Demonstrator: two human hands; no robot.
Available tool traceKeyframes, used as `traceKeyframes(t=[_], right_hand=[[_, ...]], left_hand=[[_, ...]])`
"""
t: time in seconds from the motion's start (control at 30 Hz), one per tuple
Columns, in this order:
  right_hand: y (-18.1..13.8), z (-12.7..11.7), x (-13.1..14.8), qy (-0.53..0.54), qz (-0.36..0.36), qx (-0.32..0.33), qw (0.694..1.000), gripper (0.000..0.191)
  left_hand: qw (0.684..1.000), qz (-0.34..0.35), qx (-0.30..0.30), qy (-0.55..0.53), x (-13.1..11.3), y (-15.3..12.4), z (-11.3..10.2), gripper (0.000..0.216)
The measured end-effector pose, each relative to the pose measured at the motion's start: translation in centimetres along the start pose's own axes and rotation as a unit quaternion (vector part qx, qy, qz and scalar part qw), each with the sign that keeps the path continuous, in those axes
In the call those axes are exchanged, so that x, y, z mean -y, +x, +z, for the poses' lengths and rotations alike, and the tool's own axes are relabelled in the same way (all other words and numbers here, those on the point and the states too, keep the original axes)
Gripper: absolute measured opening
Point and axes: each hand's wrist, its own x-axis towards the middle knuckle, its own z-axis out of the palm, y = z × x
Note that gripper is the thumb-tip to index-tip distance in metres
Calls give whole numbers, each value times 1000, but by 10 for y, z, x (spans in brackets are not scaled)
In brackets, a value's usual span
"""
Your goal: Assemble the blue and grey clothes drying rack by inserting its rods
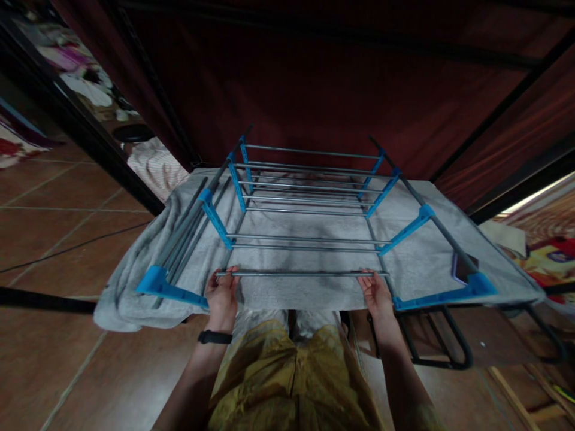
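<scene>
Both my hands hold one grey metal rod (296, 274), level and crosswise, near its two ends. My left hand (223, 294), below a dark wristband, has its fingers closed round the left end. At the right end my right hand (375, 292) grips with thumb and fingers. The rod lies within a rack frame (314, 239) of grey tubes and blue plastic brackets, resting on its side on a grey cloth. A blue bracket (173, 292) is left of my left hand; another blue bracket (444, 294) is right of my right hand. Several crossbars join the frame's two sides farther back.
Several loose rods (182, 239) lie on the grey cloth (296, 293) at the left. A phone-like dark object (462, 268) rests on the right. Behind the rack hangs a dark red curtain (287, 90). Black metal poles (108, 143) stand beside the surface.
</scene>
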Motion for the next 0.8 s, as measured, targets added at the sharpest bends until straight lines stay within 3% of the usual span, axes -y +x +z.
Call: traceKeyframes(t=[0.23, 0.8], right_hand=[[-2, 3, 1, 3, 0, -2, 1000, 5], [-7, 9, 4, -8, 9, -2, 1000, 10]], left_hand=[[997, -66, 25, -33, 6, -6, 2, 13], [973, -221, 66, -13, 40, -40, 33, 20]])
